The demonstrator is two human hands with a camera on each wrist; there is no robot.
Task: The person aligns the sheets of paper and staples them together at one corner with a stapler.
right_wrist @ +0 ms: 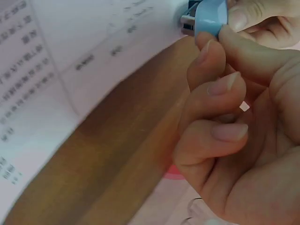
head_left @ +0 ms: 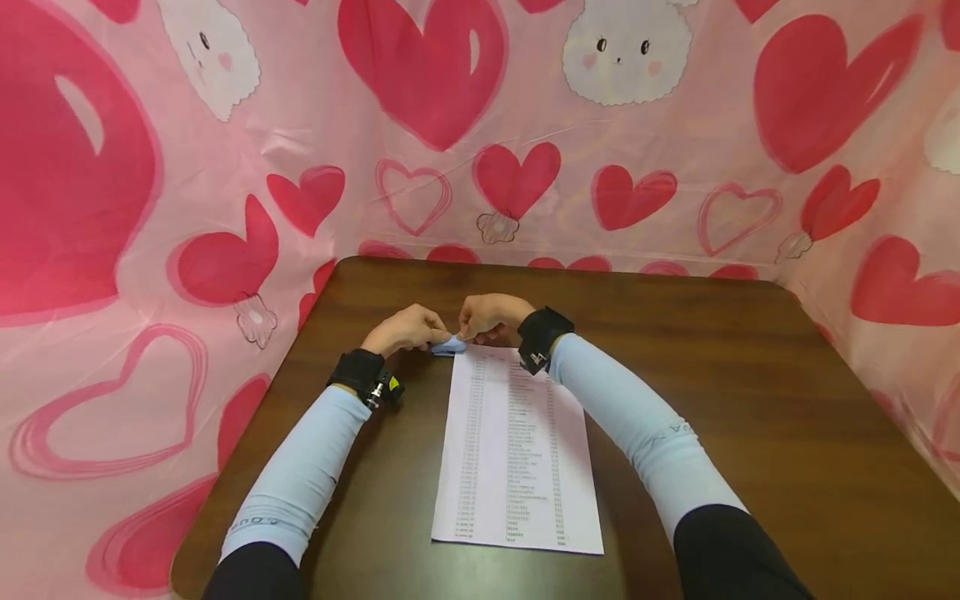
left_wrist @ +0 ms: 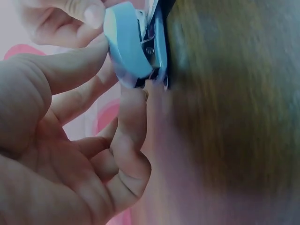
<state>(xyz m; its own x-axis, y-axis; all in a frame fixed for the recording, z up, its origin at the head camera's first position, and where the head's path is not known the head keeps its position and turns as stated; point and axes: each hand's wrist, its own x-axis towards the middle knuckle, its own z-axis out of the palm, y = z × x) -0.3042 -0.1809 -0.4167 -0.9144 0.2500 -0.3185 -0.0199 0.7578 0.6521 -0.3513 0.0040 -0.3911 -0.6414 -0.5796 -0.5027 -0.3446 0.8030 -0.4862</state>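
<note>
A small light-blue stapler (head_left: 448, 345) sits at the top left corner of a printed paper sheet (head_left: 495, 450). My left hand (head_left: 408, 327) pinches the stapler from the left, thumb on its blue top cover in the left wrist view. From the other side my right hand (head_left: 491, 315) pinches it too, its thumb and index finger against the blue cover in the right wrist view. Metal parts show inside the stapler (left_wrist: 129, 44) between its top and base. The stapler's metal nose (right_wrist: 188, 23) meets the edge of the paper; whether the corner lies between its jaws I cannot tell.
The sheet lies flat on a dark brown wooden table (head_left: 750, 433), its lower edge towards me. Pink cloth (head_left: 420, 192) with hearts hangs behind the table and at both sides. Black straps with cameras (head_left: 546, 337) sit on both wrists.
</note>
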